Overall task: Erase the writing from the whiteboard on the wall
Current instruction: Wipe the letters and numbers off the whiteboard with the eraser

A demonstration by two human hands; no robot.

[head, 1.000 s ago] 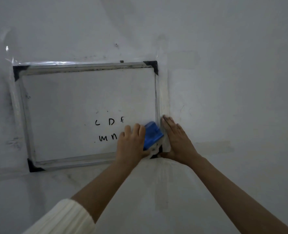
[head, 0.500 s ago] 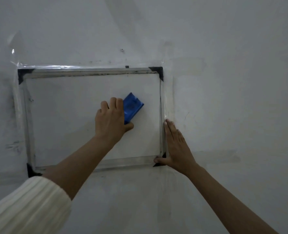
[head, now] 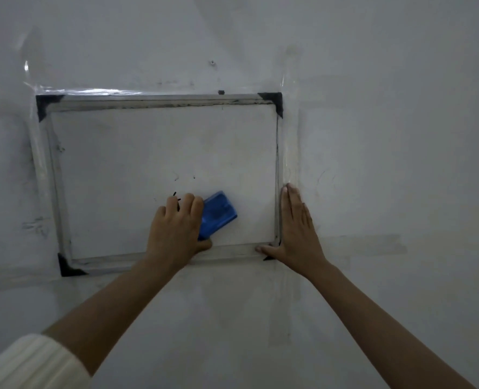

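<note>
A small whiteboard with a metal frame and black corner pieces is taped to the wall. My left hand presses a blue eraser flat against the board's lower middle. A few faint black marks show just above and left of my fingers; the rest of the surface looks wiped. My right hand lies flat and open on the wall, against the frame's lower right corner.
Clear tape runs along the frame's top edge and down its right side. A small screw sits in the wall above the board. Strips of old tape mark the wall at the right.
My left hand swept the eraser up from the lower right corner to the board's middle, then back down to the lower middle. The written letters are mostly gone. My right hand stayed put.
</note>
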